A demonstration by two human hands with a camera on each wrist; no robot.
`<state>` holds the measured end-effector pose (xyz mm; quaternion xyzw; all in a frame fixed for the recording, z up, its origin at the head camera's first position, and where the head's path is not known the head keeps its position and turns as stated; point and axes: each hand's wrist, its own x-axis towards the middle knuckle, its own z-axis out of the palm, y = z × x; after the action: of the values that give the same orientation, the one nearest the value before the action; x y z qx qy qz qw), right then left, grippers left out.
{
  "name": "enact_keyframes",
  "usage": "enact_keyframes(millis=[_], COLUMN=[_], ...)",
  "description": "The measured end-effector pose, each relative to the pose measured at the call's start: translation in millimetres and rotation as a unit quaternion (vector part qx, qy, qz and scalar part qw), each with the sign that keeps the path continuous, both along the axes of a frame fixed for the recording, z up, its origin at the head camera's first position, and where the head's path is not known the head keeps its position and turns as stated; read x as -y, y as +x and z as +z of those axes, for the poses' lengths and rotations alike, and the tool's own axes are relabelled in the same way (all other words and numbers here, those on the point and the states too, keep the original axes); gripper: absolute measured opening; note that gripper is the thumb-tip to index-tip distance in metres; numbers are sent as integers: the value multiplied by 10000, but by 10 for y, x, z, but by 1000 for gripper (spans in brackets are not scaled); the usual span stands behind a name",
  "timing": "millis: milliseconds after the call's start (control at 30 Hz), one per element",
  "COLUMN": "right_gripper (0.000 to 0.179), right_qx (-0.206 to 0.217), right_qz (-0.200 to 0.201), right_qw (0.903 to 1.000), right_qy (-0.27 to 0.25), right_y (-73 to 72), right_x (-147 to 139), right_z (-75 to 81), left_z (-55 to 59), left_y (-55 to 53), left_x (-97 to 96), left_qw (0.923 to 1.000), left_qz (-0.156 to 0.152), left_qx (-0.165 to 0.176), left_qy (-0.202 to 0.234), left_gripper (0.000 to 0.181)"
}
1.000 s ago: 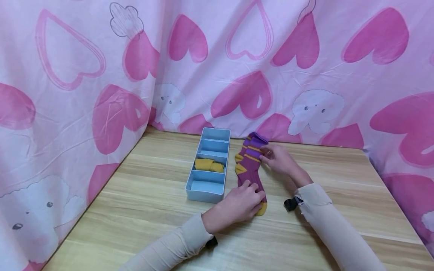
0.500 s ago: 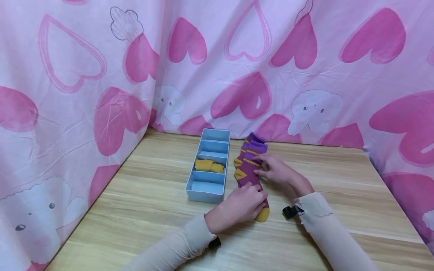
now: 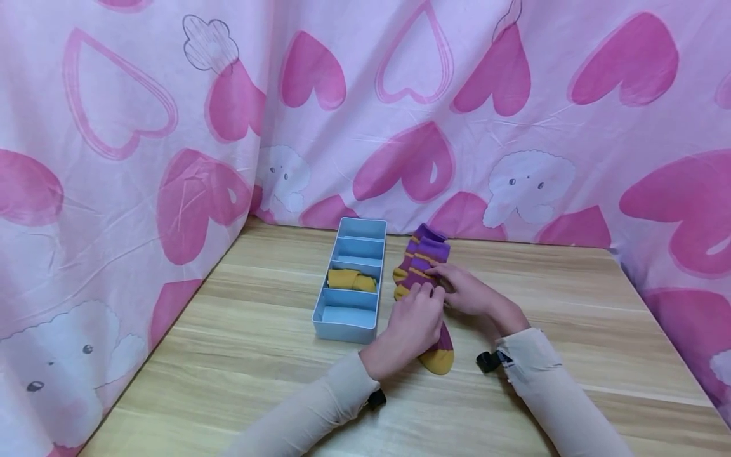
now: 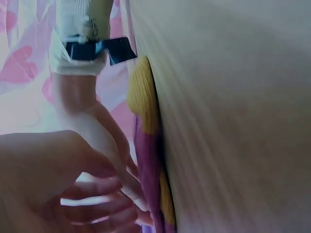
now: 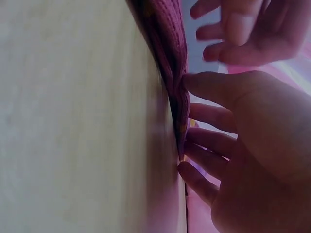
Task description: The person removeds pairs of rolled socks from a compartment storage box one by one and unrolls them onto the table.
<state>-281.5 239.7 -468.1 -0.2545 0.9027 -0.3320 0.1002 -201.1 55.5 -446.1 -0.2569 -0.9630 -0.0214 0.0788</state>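
Note:
A pair of maroon and purple socks (image 3: 437, 362), with mustard heels, toes and stripes, lies flat on the table, one partly over the other. My right hand (image 3: 471, 293) rests its fingertips on the right edge of the upper sock, around its leg; in the right wrist view its fingers (image 5: 209, 87) are spread and fairly straight against the knit. Close above the foot part, my left hand (image 3: 414, 320) has loosely bent fingers with nothing between them. The left wrist view shows a gap between this hand (image 4: 53, 179) and the sock (image 4: 146, 121). My left hand hides the sock's middle in the head view.
Left of the socks stands a light blue divided box (image 3: 345, 331) with several compartments. A folded mustard cloth bundle (image 3: 351, 280) lies in one of them. Pink heart-patterned curtains (image 3: 400, 146) border the wooden table (image 3: 240, 355) at the back and sides.
My right hand has slid from near the cuffs down along the sock's edge. My left hand has moved up from the foot, away from the toe. The toe has shifted slightly toward me.

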Motion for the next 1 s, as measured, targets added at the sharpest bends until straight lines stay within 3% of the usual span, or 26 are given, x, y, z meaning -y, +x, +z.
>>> enact_keyframes(millis=[133,267,600,833,1000], right_gripper=[57,64,80,89,90], right_qx=[-125,-206,-39,-252,-217], right_qz=[170,238,126,-117,-247], right_qw=[9998,9995,9991,9977,9972], right_qy=[0,88,401,616,674], right_y=[15,32,-9,20,24], right_x=[-7,-24,-41,-62,-82], right_z=[8,15,42,63,76], left_z=[-45,-84,-116,-116,-132], left_y=[-108,-187,-250,-250,-266], left_x=[-29,8,77,72,56], left_qw=[9987,9974,9947,9943,9910], left_qz=[486,696,844,985,1189], left_qx=[120,155,490,411,606], left_qy=[-139,-112,319,42,-60], left_gripper=[45,50,56,58,63])
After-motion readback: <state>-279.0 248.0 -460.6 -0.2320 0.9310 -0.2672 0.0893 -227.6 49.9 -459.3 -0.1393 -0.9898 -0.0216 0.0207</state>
